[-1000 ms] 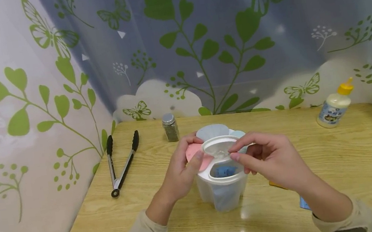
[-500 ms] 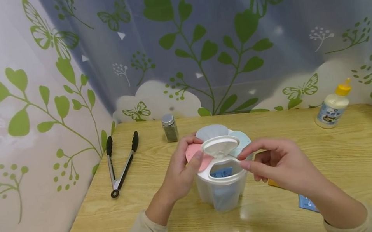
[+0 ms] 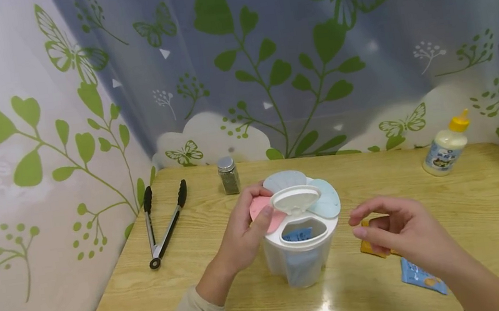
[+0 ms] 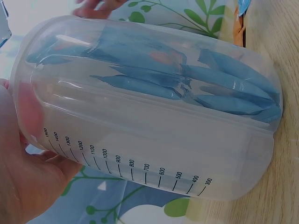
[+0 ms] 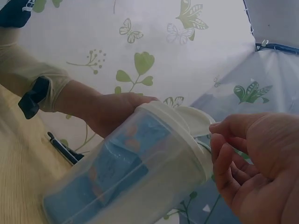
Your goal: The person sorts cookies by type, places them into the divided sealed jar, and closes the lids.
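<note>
A clear lobed storage container [image 3: 304, 269] stands upright on the table, with blue packets [image 4: 140, 51] inside one compartment. Its white lid carries pink, grey and pale green flaps, and a white flap [image 3: 296, 199] is raised over an opening where a blue packet [image 3: 299, 234] shows. My left hand [image 3: 243, 232] grips the lid's left side, thumb over the pink flap. To the right of the container hovers my right hand [image 3: 398, 228], fingers loosely bent and nothing between them. Under and beside it lie an orange packet [image 3: 372, 250] and a blue packet [image 3: 422, 277].
Black-handled tongs [image 3: 164, 229] lie spread at the left. A spice jar [image 3: 229, 175] with a grey cap stands behind the container. At the back right is a bottle [image 3: 446, 148] with a yellow nozzle. A patterned curtain [image 3: 290, 66] closes off the back and left.
My right hand has drawn away from the raised white flap to the right, uncovering the pale green flap and the blue packet on the table. The left hand keeps its grip.
</note>
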Available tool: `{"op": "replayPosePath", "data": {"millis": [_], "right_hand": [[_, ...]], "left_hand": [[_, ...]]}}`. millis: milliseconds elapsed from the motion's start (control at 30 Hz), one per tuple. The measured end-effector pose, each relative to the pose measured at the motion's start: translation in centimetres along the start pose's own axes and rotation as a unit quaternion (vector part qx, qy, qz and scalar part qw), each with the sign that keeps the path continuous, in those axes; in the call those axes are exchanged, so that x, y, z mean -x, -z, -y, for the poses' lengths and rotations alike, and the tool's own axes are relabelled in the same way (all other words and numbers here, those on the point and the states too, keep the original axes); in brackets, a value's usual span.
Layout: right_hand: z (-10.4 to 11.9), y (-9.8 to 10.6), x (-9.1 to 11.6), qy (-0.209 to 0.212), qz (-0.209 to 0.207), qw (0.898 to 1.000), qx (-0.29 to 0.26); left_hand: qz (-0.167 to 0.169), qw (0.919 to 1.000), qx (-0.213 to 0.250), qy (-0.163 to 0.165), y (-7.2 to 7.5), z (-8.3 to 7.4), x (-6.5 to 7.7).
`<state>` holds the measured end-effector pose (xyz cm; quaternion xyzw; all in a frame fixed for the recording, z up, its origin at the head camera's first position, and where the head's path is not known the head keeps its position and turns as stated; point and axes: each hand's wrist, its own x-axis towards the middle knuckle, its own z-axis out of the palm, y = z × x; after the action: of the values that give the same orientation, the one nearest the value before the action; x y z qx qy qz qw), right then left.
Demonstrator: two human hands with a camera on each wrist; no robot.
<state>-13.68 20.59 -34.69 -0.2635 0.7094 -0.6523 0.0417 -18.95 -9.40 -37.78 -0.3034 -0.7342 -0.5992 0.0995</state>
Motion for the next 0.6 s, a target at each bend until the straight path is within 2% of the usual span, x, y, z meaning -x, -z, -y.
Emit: {"op": "replayPosePath", "data": {"millis": [200, 333, 433, 600], "right_hand": [[-1.6, 2.0, 1.4, -0.039, 0.007, 0.998, 0.039], [-2.8, 3.1, 2.2, -0.040, 0.031, 0.996, 0.070], [-3.9, 3.9, 3.1, -0.040, 0.051, 0.995, 0.071], [-5.3, 5.0, 4.4, -0.085, 0.039, 0.992, 0.087]], "left_hand": [[0.001, 1.0000, -0.004, 0.002, 0.2, 0.1, 0.0], [-0.002, 1.0000, -0.005, -0.004, 0.3, 0.1, 0.0], [0.002, 1.0000, 0.003, -0.006, 0.2, 0.1, 0.1], [0.007, 0.9999, 0.004, -0.014, 0.2, 0.3, 0.1]]}}
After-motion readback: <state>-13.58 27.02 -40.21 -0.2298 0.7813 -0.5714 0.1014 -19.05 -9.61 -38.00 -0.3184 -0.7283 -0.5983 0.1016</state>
